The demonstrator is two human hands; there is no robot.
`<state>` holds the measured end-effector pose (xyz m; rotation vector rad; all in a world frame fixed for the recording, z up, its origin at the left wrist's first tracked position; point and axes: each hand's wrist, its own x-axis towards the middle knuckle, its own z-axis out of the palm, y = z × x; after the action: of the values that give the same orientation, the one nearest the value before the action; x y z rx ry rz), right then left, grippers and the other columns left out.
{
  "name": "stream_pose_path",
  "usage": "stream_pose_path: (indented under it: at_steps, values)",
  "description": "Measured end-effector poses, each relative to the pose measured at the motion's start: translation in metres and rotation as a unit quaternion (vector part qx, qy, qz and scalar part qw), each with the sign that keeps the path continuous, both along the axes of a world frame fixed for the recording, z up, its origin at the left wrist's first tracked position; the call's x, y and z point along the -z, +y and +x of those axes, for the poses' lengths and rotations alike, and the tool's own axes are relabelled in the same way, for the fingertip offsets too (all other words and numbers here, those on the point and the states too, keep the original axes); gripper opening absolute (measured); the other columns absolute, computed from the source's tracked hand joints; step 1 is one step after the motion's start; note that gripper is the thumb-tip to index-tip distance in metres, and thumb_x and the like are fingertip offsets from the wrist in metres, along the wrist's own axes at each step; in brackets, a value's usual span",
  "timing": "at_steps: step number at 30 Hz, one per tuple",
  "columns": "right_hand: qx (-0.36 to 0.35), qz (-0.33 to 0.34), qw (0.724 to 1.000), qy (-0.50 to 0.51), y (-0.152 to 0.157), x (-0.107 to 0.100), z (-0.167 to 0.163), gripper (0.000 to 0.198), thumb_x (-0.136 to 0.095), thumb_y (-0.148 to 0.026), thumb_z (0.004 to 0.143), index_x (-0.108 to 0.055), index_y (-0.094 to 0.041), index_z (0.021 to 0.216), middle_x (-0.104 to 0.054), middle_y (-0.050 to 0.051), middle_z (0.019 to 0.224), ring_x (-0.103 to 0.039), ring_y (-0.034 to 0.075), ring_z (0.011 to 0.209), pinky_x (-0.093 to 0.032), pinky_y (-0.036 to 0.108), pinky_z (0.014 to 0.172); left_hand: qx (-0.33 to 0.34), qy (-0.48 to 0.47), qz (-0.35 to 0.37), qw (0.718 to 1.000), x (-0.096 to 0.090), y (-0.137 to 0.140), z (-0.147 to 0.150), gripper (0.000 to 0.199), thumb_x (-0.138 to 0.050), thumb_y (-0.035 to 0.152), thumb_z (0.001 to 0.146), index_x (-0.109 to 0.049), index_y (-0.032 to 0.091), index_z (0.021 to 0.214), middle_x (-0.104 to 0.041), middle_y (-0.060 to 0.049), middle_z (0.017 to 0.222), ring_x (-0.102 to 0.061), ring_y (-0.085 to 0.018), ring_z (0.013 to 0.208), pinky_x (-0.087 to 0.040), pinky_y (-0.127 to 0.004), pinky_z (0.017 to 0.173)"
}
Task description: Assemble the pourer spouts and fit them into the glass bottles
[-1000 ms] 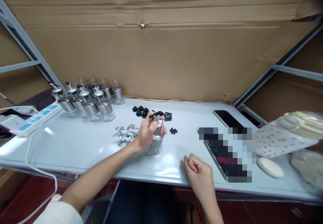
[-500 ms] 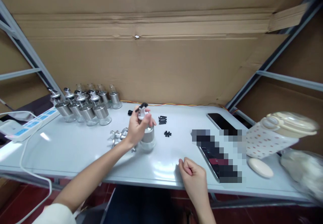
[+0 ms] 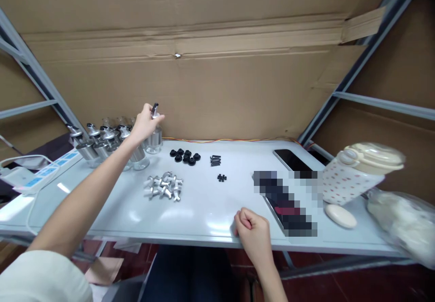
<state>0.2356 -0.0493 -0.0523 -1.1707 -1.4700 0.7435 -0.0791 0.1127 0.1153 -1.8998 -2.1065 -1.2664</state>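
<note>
At the back left of the table, my left hand (image 3: 147, 121) grips the capped top of a glass oil bottle (image 3: 155, 141). This bottle has a metal band and a black-tipped pour spout, and it stands upright beside other bottles. Several more oil bottles with spouts (image 3: 108, 141) are grouped to its left, partly behind my forearm. My right hand (image 3: 254, 231) rests in a closed fist near the front edge, with nothing visible in it. Between the hands lie silver metal spout parts (image 3: 165, 186), black round stoppers (image 3: 186, 156), black slim pieces (image 3: 215, 160) and small black rings (image 3: 222, 177).
A power strip (image 3: 44, 175) with a white cable lies at the left. Along the right are a phone (image 3: 292, 162), a blurred-out device (image 3: 285, 209), a cream oval object (image 3: 340, 216), a dotted jug (image 3: 350, 179) and a plastic bag (image 3: 401, 225). Cardboard (image 3: 220, 98) walls the back.
My left hand has carried the oil bottle from mid-table to the back left, beside the other bottles. The metal parts and black stoppers are now uncovered. My right fist stays in place.
</note>
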Motion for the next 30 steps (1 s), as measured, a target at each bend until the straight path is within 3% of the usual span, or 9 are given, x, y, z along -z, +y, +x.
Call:
stream_pose_path:
  at_steps: [3, 7, 11, 15, 25, 30]
  values:
    - [-0.015, -0.003, 1.0, 0.008, -0.003, -0.002, 0.0, 0.031, -0.042, -0.017, 0.068, -0.014, -0.024, 0.056, -0.02, -0.007, 0.048, -0.037, 0.008, 0.037, -0.028, 0.019, 0.038, -0.06, 0.081, -0.059, 0.993, 0.0, 0.002, -0.01, 0.036, -0.063, 0.036, 0.07, -0.05, 0.016, 0.097, -0.063, -0.008, 0.09, -0.06, -0.028, 0.089, -0.046, -0.037, 0.08]
    - [-0.039, -0.005, 0.999, 0.011, -0.007, -0.007, 0.0, 0.034, -0.044, -0.018, 0.07, -0.015, -0.024, 0.055, -0.021, -0.006, 0.049, -0.042, 0.009, 0.039, -0.035, 0.018, 0.04, -0.097, 0.153, -0.122, 0.976, 0.004, 0.003, -0.014, 0.043, -0.059, 0.039, 0.074, -0.049, 0.014, 0.107, -0.063, -0.016, 0.104, -0.059, -0.033, 0.099, -0.046, -0.039, 0.08]
    - [-0.051, 0.003, 0.998, 0.025, -0.008, -0.009, -0.001, 0.038, -0.047, -0.023, 0.075, -0.015, -0.023, 0.055, -0.018, -0.006, 0.051, -0.037, 0.008, 0.041, -0.054, 0.024, 0.06, -0.131, 0.232, -0.165, 0.95, 0.01, 0.002, -0.012, 0.049, -0.051, 0.04, 0.081, -0.044, 0.006, 0.115, -0.062, -0.027, 0.107, -0.058, -0.041, 0.102, -0.045, -0.044, 0.078]
    - [-0.08, -0.003, 0.997, 0.008, -0.007, -0.013, -0.001, 0.04, -0.049, -0.025, 0.075, -0.015, -0.023, 0.054, -0.014, -0.006, 0.053, -0.038, 0.009, 0.039, -0.055, 0.03, 0.073, -0.129, 0.312, -0.17, 0.926, 0.013, 0.002, -0.009, 0.044, -0.048, 0.031, 0.084, -0.044, 0.0, 0.115, -0.063, -0.028, 0.105, -0.06, -0.04, 0.101, -0.039, -0.048, 0.087]
    - [-0.118, -0.051, 0.991, 0.05, -0.006, 0.003, 0.003, 0.041, -0.05, -0.023, 0.078, -0.016, -0.024, 0.056, -0.021, -0.011, 0.04, -0.036, 0.008, 0.031, -0.051, 0.038, 0.088, -0.161, 0.374, -0.147, 0.902, 0.005, -0.002, -0.023, 0.047, -0.042, 0.037, 0.088, -0.052, -0.003, 0.109, -0.058, -0.031, 0.113, -0.049, -0.041, 0.112, -0.035, -0.05, 0.091]
    - [-0.149, -0.097, 0.98, 0.093, -0.005, -0.001, 0.006, 0.048, -0.053, -0.04, 0.084, -0.017, -0.024, 0.057, -0.029, -0.008, 0.045, -0.06, 0.016, 0.047, -0.048, 0.04, 0.092, -0.169, 0.287, -0.156, 0.93, -0.024, -0.002, -0.053, 0.054, -0.03, 0.046, 0.091, -0.055, 0.001, 0.108, -0.057, -0.029, 0.116, -0.05, -0.04, 0.111, -0.036, -0.054, 0.09]
